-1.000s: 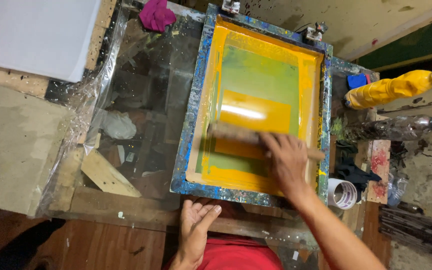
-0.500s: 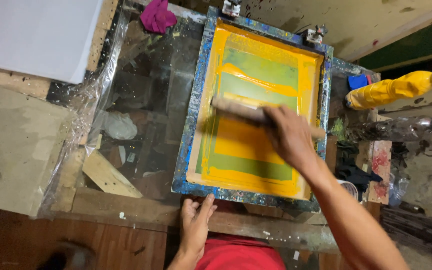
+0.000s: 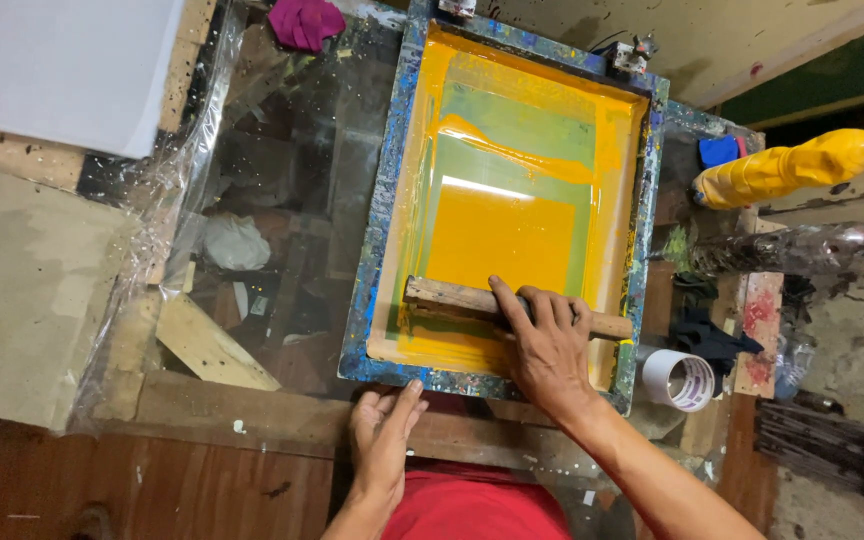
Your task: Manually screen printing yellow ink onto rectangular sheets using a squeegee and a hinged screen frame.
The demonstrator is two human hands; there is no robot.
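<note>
Yellow ink fills the screen frame [image 3: 384, 200]; my right hand [image 3: 550, 345] grips the squeegee [image 3: 452, 297] lying crosswise, my left hand [image 3: 384, 435] flat below it

Scene lit warmly from above; yellow ink on printing screen [image 3: 512, 200] rendered bright, saturated. Narrow white glare streak seen across screen centre. Specular glints scattered on plastic sheet [image 3: 152, 200], left of centre. Lower left and right edge left dim, shadowed. Focus held sharp centrally; slight softness noted at corners.

Yellow bottle [image 3: 802, 165], tape roll [image 3: 689, 381], pink rag [image 3: 305, 22]
</note>
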